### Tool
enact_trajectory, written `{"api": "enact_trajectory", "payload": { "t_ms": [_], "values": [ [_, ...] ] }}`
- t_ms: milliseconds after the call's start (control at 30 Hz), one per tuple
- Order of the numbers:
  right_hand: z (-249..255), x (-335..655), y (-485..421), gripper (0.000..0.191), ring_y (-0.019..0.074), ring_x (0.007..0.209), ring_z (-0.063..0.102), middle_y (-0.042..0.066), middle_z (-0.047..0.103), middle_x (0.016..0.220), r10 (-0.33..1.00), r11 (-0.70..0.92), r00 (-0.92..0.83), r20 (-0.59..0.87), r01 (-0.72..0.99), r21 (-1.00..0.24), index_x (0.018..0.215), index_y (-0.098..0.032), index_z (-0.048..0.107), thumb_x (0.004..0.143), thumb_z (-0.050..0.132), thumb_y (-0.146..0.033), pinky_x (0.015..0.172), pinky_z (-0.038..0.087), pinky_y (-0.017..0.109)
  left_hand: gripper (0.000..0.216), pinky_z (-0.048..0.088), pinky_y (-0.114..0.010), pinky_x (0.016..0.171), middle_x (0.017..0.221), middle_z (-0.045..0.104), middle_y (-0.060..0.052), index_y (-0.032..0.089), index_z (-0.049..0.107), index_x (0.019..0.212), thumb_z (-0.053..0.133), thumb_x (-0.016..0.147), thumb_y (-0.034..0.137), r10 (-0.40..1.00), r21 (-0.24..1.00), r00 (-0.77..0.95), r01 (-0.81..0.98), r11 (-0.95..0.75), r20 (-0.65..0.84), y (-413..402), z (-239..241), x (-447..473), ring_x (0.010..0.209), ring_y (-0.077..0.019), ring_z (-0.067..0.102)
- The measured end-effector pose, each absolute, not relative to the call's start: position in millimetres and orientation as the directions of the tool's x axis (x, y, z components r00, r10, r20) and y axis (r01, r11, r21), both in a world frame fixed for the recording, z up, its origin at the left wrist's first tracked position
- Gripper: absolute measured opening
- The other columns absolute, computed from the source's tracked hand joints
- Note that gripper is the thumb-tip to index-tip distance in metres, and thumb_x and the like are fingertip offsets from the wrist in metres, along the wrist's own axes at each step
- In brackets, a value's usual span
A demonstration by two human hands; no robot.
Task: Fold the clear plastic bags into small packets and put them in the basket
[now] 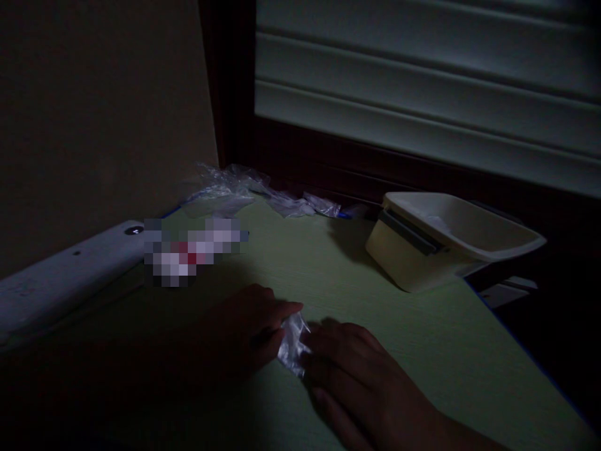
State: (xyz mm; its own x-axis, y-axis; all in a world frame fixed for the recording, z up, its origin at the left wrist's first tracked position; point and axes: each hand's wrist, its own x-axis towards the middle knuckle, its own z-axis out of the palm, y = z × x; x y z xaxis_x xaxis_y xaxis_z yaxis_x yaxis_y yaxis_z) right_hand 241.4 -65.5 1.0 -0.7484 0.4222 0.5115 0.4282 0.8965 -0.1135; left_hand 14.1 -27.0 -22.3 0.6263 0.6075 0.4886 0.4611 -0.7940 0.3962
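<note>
A small crumpled clear plastic bag [293, 344] lies low over the green tabletop [338, 269], between my two hands. My left hand [253, 329] is in deep shadow, with thumb and forefinger closed on the bag's left edge. From the lower right reaches my right hand [361, 369], palm down, its fingers stretched out. Those fingertips touch and partly cover the bag's right edge, while the thumb rests lower, apart from it. What lies under the right palm is hidden.
More crumpled clear plastic bags [225, 191] lie along the table's back edge. A cream plastic bin [408, 257] with a grey handle stands at the right edge. At left are a long white object [70, 269] and a blurred-out item [188, 254]. Wall and shutter [422, 81] border the back.
</note>
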Motion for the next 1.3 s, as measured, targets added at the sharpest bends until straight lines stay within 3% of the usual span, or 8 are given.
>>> {"api": "enact_trajectory", "payload": {
  "t_ms": [133, 300, 433, 667, 867, 1033, 1133, 1300],
  "values": [
    [-0.7, 240.0, -64.1, 0.017, 0.0189, 0.103, 0.064, 0.008, 0.073, 0.1, 0.452, 0.887, -0.749, 0.484, 0.436, -0.154, 0.097, -0.013, 0.065, 0.088, 0.05, -0.013, 0.098, 0.047, 0.038, 0.031, 0.04, -0.028, 0.071, 0.087, 0.059, -0.002, 0.017, 0.052, 0.115, 0.046, 0.087, 0.006, 0.54, 0.284, 0.675, 0.46, -0.841, 0.504, -26.5, -17.0, 14.8, 0.078, -0.0162, 0.051],
    [2.3, 238.8, -64.5, 0.019, 0.0196, 0.101, 0.064, 0.009, 0.072, 0.099, 0.485, 0.872, -0.739, 0.468, 0.452, -0.189, 0.099, -0.013, 0.066, 0.087, 0.052, -0.011, 0.097, 0.047, 0.038, 0.018, 0.037, -0.033, 0.087, 0.103, 0.063, -0.006, 0.014, 0.059, 0.092, 0.042, 0.091, 0.007, 0.384, 0.127, 0.804, 0.368, -0.921, 0.453, -22.7, -14.5, 17.6, 0.097, -0.02, 0.054],
    [3.5, 239.0, -65.3, 0.024, 0.0209, 0.098, 0.064, 0.011, 0.07, 0.1, 0.541, 0.838, -0.7, 0.465, 0.491, -0.236, 0.107, -0.013, 0.064, 0.086, 0.052, -0.012, 0.089, 0.051, 0.037, 0.023, 0.039, -0.032, 0.087, 0.096, 0.066, -0.006, 0.011, 0.058, 0.097, 0.037, 0.088, 0.004, 0.346, 0.161, 0.782, 0.308, -0.938, 0.518, -23.5, -12.5, 17.7, 0.091, -0.0187, 0.057],
    [0.8, 239.3, -65.4, 0.023, 0.0223, 0.099, 0.064, 0.012, 0.07, 0.104, 0.545, 0.834, -0.698, 0.465, 0.507, -0.217, 0.106, -0.011, 0.064, 0.087, 0.052, -0.014, 0.09, 0.051, 0.039, 0.023, 0.041, -0.036, 0.087, 0.099, 0.065, -0.009, 0.012, 0.059, 0.094, 0.041, 0.082, 0.007, 0.42, 0.238, 0.77, 0.346, -0.907, 0.481, -28.8, -10.3, 16.8, 0.09, -0.0206, 0.056],
    [-5.1, 242.6, -60.8, 0.019, 0.0193, 0.093, 0.066, 0.008, 0.074, 0.098, 0.472, 0.865, -0.71, 0.522, 0.489, -0.116, 0.102, -0.015, 0.067, 0.094, 0.05, -0.014, 0.085, 0.052, 0.035, 0.022, 0.041, -0.039, 0.088, 0.101, 0.062, -0.009, 0.013, 0.058, 0.095, 0.046, 0.077, 0.009, 0.439, 0.287, 0.79, 0.342, -0.895, 0.428, -30.2, -9.6, 17.0, 0.094, -0.0225, 0.054],
    [-2.7, 242.9, -63.4, 0.025, 0.0204, 0.089, 0.067, 0.008, 0.074, 0.096, 0.418, 0.869, -0.758, 0.5, 0.494, 0.021, 0.107, -0.011, 0.066, 0.095, 0.044, -0.011, 0.079, 0.053, 0.032, 0.02, 0.041, -0.039, 0.09, 0.104, 0.064, -0.01, 0.013, 0.058, 0.093, 0.046, 0.078, 0.008, 0.415, 0.252, 0.787, 0.332, -0.909, 0.456, -30.8, -9.1, 17.5, 0.093, -0.0221, 0.055],
    [1.1, 240.1, -65.7, 0.031, 0.0199, 0.082, 0.066, 0.009, 0.074, 0.091, 0.399, 0.865, -0.77, 0.499, 0.497, 0.075, 0.102, -0.009, 0.067, 0.096, 0.037, -0.008, 0.076, 0.053, 0.032, 0.021, 0.04, -0.04, 0.092, 0.105, 0.065, -0.009, 0.013, 0.059, 0.095, 0.047, 0.078, 0.008, 0.401, 0.236, 0.786, 0.326, -0.915, 0.471, -31.1, -8.4, 18.3, 0.094, -0.0221, 0.056],
    [1.4, 236.3, -64.5, 0.035, 0.0177, 0.061, 0.059, 0.006, 0.069, 0.071, 0.445, 0.844, -0.742, 0.501, 0.535, 0.044, 0.082, -0.013, 0.067, 0.095, 0.035, -0.006, 0.059, 0.049, 0.031, 0.026, 0.04, -0.039, 0.093, 0.104, 0.066, -0.008, 0.014, 0.058, 0.1, 0.046, 0.078, 0.009, 0.405, 0.251, 0.776, 0.32, -0.913, 0.483, -32.7, -7.6, 18.1, 0.092, -0.0207, 0.057]
  ]
}}
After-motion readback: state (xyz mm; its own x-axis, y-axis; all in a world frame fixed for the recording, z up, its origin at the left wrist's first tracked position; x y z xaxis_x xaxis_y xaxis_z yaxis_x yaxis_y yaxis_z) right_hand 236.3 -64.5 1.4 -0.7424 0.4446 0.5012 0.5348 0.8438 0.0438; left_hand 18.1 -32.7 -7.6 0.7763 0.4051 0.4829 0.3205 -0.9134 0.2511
